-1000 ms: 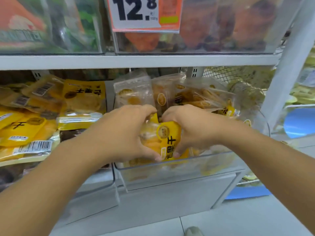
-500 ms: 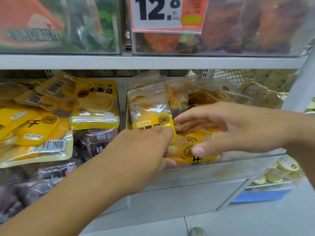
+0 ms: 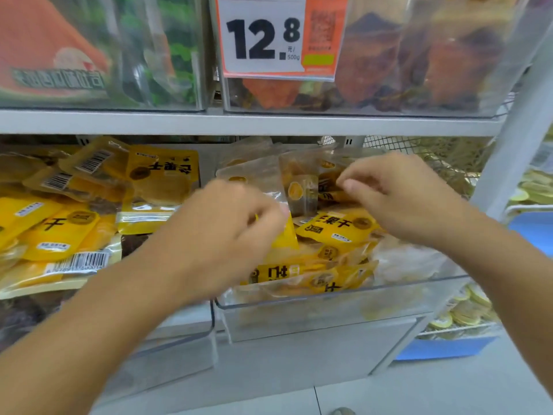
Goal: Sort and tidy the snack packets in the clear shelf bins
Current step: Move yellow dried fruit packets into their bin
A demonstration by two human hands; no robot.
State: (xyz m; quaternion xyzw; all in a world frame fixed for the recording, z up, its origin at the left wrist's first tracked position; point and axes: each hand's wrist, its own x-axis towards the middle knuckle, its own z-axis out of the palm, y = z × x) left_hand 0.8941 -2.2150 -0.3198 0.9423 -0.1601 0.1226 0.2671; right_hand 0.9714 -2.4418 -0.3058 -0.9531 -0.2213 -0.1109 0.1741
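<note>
While both of your hands were over the right-hand clear bin (image 3: 329,301), the sorting looked to be partway through, not finished. Your left hand (image 3: 227,232) was blurred, fingers curled down at a yellow packet (image 3: 284,238) near the bin's middle; I judged it a pinch on that packet's top edge, though the blur left some doubt. Your right hand (image 3: 398,199) hovered over the back of the bin with fingers loosely curled near the upright packets (image 3: 299,187), and I could not tell whether it held anything. Behind your fingers a few packets stood on end in a rough row, which read as the tidied part. In front of them, several yellow packets (image 3: 335,232) lay flat and crosswise, some upside down, so these were left to do. The left-hand bin (image 3: 167,336) also held a loose jumble of yellow packets (image 3: 57,232), apparently untouched.
</note>
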